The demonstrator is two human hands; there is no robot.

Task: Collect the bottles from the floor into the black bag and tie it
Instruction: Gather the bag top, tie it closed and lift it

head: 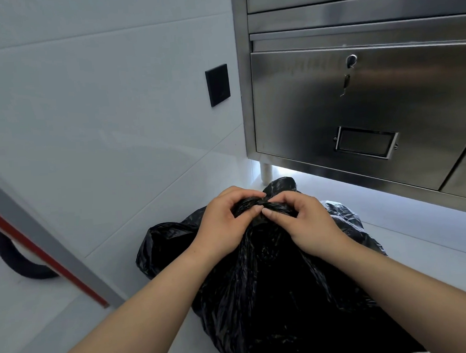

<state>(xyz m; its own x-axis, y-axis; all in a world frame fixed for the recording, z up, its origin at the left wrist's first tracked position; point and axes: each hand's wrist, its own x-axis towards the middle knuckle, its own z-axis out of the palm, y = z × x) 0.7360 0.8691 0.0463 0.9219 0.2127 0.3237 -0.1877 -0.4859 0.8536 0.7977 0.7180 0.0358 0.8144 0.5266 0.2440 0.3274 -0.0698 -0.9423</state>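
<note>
Black bag [261, 297], neck pinched by curled fingers [242, 194] of my left hand [221, 224] and right hand [303, 226]; slick plastic might slip loose.

steel cabinet [358, 100] close ahead — wall [85, 103] left

The left arm points in from 7 o'clock, the right from 4 o'clock. The left hand [221, 223] and right hand [303, 222] meet, fingers bent, pinching the black bag [260, 283].
</note>
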